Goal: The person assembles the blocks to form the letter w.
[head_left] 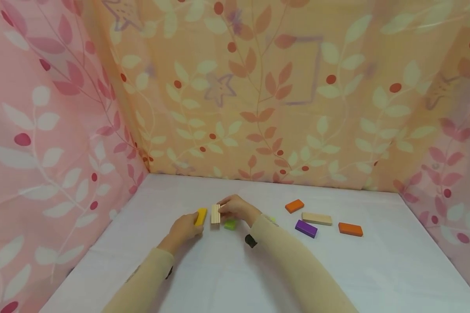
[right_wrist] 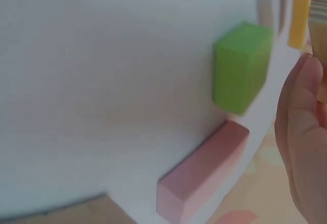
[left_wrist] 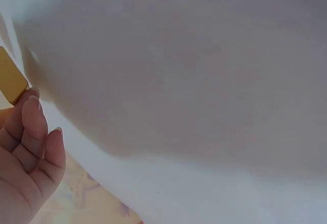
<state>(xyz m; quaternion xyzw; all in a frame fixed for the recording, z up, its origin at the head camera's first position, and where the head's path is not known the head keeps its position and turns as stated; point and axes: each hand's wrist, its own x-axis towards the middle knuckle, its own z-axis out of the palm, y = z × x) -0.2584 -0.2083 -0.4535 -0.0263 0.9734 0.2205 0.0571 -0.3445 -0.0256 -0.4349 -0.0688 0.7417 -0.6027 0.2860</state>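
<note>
My left hand [head_left: 184, 228] grips a yellow block [head_left: 201, 217] between fingers and thumb; in the left wrist view the end of the yellow block [left_wrist: 11, 78] juts past the fingertips. Just to its right, my right hand [head_left: 236, 208] pinches a plain wooden block [head_left: 216, 214] from its right side. A small gap separates the two held blocks. Below the right hand lies a green block [head_left: 230, 224]. The right wrist view shows the green block [right_wrist: 241, 65] standing on the table, with a pink block [right_wrist: 204, 170] near it.
On the right of the white table [head_left: 227, 278] lie an orange block [head_left: 294, 206], another wooden block [head_left: 317, 218], a purple block [head_left: 306, 228] and a second orange block [head_left: 350, 229]. A light green piece [head_left: 273, 219] shows partly behind the right sleeve. Patterned curtains surround the table.
</note>
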